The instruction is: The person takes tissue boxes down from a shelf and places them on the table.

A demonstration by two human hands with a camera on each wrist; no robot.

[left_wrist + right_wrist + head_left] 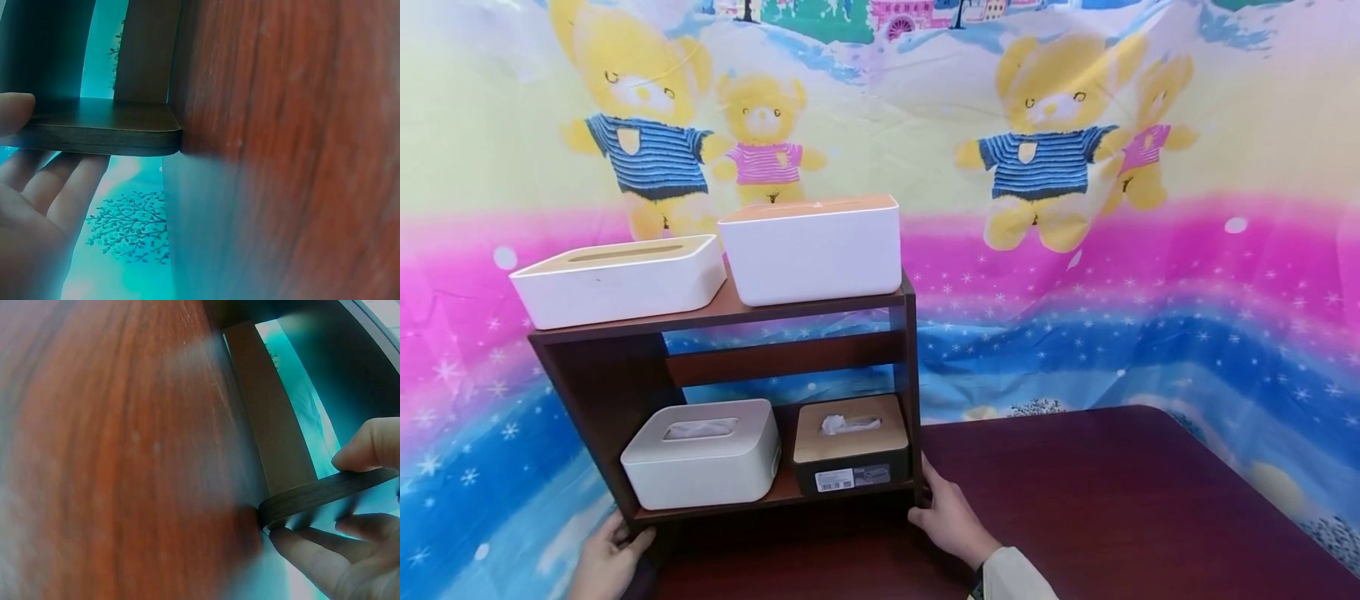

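Note:
A dark brown two-tier wooden shelf [790,358] stands on the table, turned a little. My left hand [606,560] grips the foot of its left side panel. In the left wrist view the thumb is on one face of that panel [106,139] and the fingers on the other. On the opposite side, my right hand [951,517] holds the lower right panel [331,492] between thumb and fingers. A low white tissue box [625,292] and a taller white one [820,257] sit on top. Below are a pale grey tissue box [700,467] and a black, wood-lidded one [850,450].
The reddish-brown table [1075,492] extends to the right of the shelf, with a rounded far corner. A patterned cloth [1150,275] with printed bears hangs behind it and along both sides.

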